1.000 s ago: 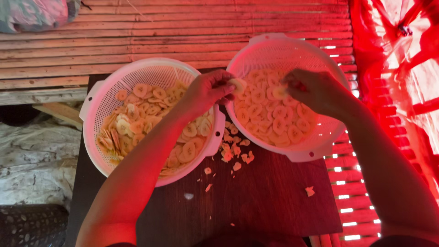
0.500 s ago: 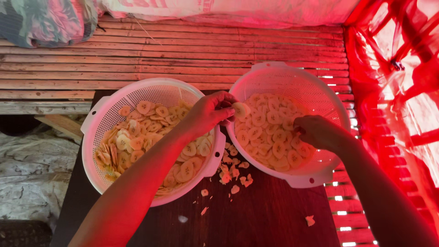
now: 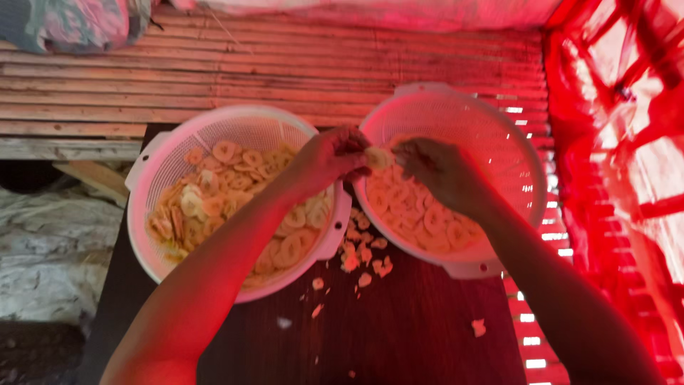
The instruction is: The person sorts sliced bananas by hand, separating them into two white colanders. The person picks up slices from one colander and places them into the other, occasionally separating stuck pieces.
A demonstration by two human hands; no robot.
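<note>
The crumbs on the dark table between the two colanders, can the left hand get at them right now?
Probably yes: the crumbs lie uncovered just below the left hand, though its grip is busy with a slice.

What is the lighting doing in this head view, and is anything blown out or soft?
Head view: a strong red cast from the red sheet at the frame's right tints the right hand and right colander; bright patches in that sheet are blown out; the left colander stays whiter; the left hand and the slice between the hands look slightly soft.
</note>
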